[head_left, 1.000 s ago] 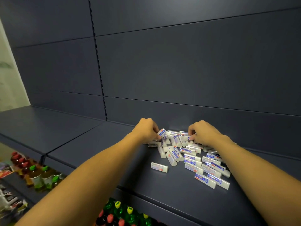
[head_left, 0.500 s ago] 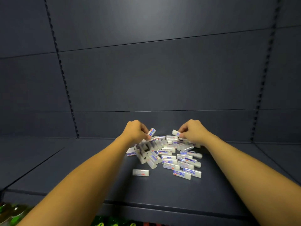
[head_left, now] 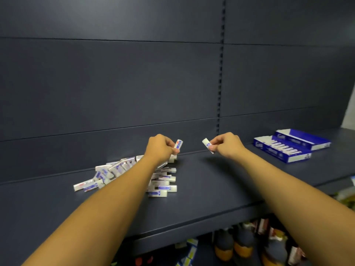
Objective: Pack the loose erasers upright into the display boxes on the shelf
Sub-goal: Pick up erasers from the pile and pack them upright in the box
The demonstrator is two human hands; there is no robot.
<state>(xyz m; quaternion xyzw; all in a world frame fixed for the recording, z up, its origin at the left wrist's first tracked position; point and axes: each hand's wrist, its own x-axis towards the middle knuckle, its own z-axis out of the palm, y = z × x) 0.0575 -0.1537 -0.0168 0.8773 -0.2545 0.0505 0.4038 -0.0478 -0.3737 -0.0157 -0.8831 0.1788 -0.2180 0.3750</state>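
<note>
A heap of loose white erasers with blue sleeves (head_left: 119, 172) lies on the dark shelf (head_left: 201, 189), partly hidden by my left forearm. My left hand (head_left: 160, 146) hovers over the heap's far end and pinches one eraser (head_left: 178, 144), held nearly upright. To the right of the heap my right hand (head_left: 226, 144) is lifted off the shelf and pinches another eraser (head_left: 207, 144), tilted. Two blue display boxes stand at the far right: the nearer one (head_left: 282, 150) holds a row of upright erasers, while the contents of the one behind it (head_left: 303, 138) are unclear.
The shelf's front edge (head_left: 192, 229) runs across below my arms. Bottles and small packages (head_left: 240, 244) fill the lower shelf. A slotted upright (head_left: 221, 73) divides the dark back panel. Bare shelf lies between the heap and the boxes.
Both hands have lifted off the heap, each with an eraser, and the right hand has moved right of it. The view has swung right, bringing the blue display boxes into sight.
</note>
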